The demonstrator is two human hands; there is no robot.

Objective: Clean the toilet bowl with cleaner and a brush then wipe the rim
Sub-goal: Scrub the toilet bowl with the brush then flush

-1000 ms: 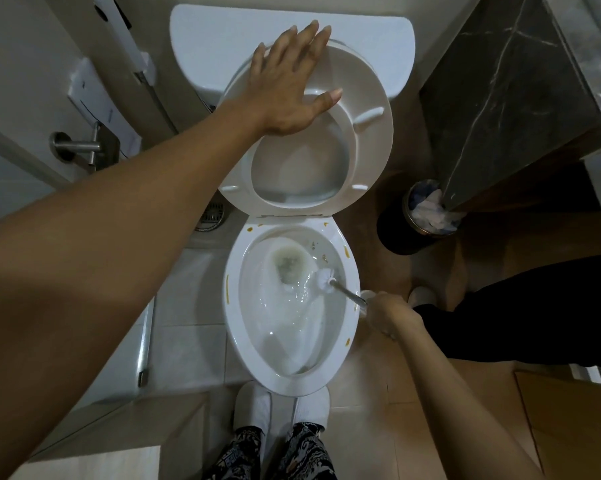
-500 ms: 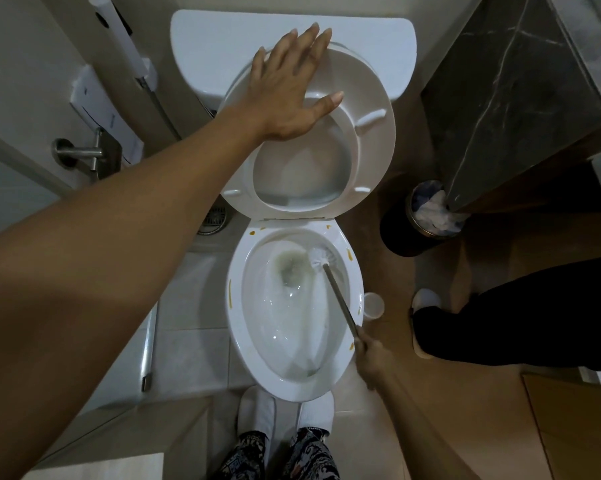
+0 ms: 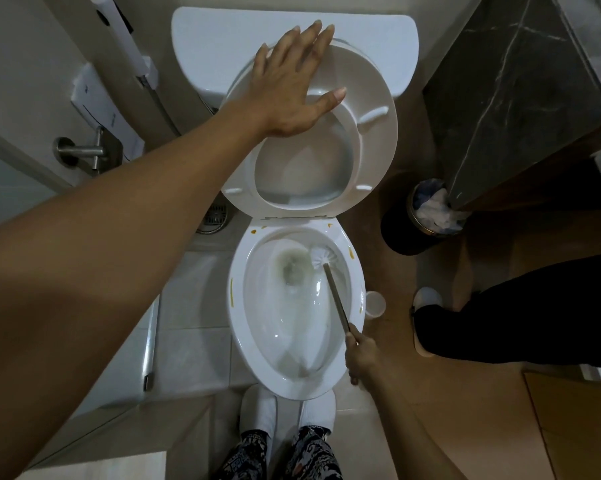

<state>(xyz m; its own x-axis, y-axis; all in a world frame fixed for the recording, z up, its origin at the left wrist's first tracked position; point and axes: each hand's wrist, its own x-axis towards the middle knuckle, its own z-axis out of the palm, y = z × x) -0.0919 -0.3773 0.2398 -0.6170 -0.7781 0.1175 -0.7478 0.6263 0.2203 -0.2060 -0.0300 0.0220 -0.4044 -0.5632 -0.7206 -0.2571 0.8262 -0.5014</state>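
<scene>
far left, on the wall: a white paper holder [image 3: 106, 114] with small dark print too blurred for me to read, and beside it a metal bracket [image 3: 84, 152]; i can make out no brand or label anywhere. left of centre: my left hand [image 3: 292, 84] lies flat, fingers straight and spread, on the raised seat [image 3: 372, 140], which leans back toward the tank [image 3: 223, 46]; i judge the press is there to keep the seat from dropping while i scrub. centre: the toilet bowl [image 3: 238, 306], its rim carrying yellow-orange smears at several spots, water cloudy around the drain. inside it the brush [image 3: 321, 257] has its white head against the rear right wall just beside the drain, its handle slanting back over the right rim. right of centre: my right hand [image 3: 363, 355] is curled tight around the handle's end, low and outside the rim, a grip that gives leverage for reaching deep. further right: a small white cup-like holder [image 3: 375, 303] on the floor just beside the bowl, a dark waste bin [image 3: 406, 233] with crumpled paper, and another person's leg [image 3: 521, 317] in dark cloth. scrubbing is under way; the rim is not yet wiped.
</scene>
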